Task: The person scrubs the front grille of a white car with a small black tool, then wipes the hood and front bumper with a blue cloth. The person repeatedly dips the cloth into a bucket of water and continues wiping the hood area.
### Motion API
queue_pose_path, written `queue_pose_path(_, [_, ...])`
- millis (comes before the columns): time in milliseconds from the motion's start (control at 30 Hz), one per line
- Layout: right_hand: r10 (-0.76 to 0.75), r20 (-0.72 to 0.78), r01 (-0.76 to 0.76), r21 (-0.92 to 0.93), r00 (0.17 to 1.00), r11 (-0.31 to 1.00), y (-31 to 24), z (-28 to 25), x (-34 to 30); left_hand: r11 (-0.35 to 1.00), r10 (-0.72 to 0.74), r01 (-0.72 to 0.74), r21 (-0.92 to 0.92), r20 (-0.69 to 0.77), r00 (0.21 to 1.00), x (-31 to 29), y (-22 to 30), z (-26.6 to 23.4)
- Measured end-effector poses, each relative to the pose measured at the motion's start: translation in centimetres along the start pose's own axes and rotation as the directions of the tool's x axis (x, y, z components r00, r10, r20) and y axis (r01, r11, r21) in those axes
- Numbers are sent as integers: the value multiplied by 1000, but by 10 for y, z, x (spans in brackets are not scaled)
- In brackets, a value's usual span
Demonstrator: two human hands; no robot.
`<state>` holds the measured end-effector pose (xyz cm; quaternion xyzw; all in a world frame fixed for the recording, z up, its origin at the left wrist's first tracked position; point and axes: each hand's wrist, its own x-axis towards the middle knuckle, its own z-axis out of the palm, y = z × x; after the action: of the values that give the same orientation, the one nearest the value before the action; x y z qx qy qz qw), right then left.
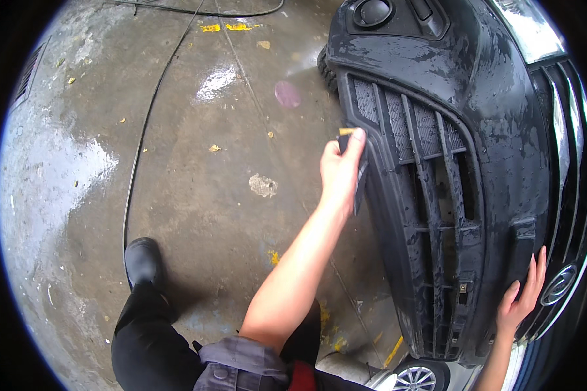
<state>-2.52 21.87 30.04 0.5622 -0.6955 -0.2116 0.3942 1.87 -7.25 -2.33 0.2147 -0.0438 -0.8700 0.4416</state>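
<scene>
A wet black car bumper fills the right side. At its lower edge, my left hand is closed around a dark, flat thing with a tan end poking out by the thumb. Most of that thing is hidden by the fingers, so its kind cannot be made out. Farther right, my right hand lies with fingers stretched out against the bumper, beside the chrome car emblem on the front grille. It holds nothing that I can see.
A black hose runs over the wet concrete floor, passing my boot. A floor drain is at the far left. Behind the bumper's far end a tyre shows. Another car's wheel stands at the bottom.
</scene>
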Motion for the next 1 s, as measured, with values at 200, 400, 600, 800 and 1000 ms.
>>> queue_pose_path(200, [-2,11,2,-24,1000,1000,0,-1,-1,993,73,-72,94,-12,997,-12,-10,2])
queue_pose_path(400, [-18,4,18,-32,1000,999,-1,1,-1,999,47,-47,-22,-4,999,6,23,3])
queue_pose_path(600, [-25,-3,25,-43,1000,999,1,0,1,993,97,-98,63,17,995,3,5,0])
queue_pose_path(800, [-14,5,14,-46,1000,999,4,0,-3,982,133,-126,141,-47,990,-13,-2,7])
queue_pose_path(1000, [-23,8,24,-39,1000,999,0,0,1,992,122,-122,-13,-5,992,8,19,0])
